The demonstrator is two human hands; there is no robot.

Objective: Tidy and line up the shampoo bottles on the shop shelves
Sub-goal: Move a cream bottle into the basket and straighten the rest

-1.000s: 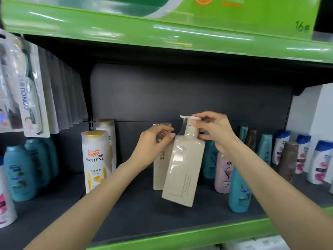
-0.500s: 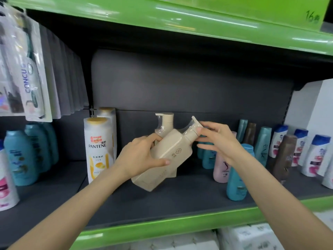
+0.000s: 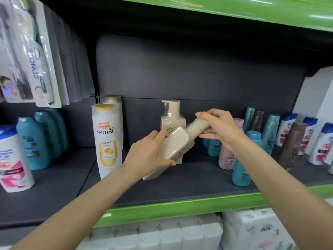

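Note:
A beige pump bottle (image 3: 177, 141) wrapped in clear film is tilted steeply, its pump end up to the right, its base near the dark shelf board (image 3: 198, 179). My left hand (image 3: 149, 154) grips its body from the left. My right hand (image 3: 219, 128) wraps around its pump neck. Behind it a second beige pump bottle (image 3: 171, 115) stands upright. A white Pantene bottle (image 3: 107, 139) stands to the left, with another behind it.
Teal bottles (image 3: 38, 139) and a white-pink bottle (image 3: 13, 159) stand at the left. At the right are a pink bottle (image 3: 227, 157), a teal bottle (image 3: 242, 170), a brown bottle (image 3: 292, 145) and several blue-capped white bottles (image 3: 320, 143). Hanging toothbrush packs (image 3: 30, 56) are upper left; the green shelf edge (image 3: 180, 204) runs below.
The beige bottle went from hanging nearly upright to lying steeply tilted. My left hand moved from the rear bottle onto its body; my right hand stayed on the pump.

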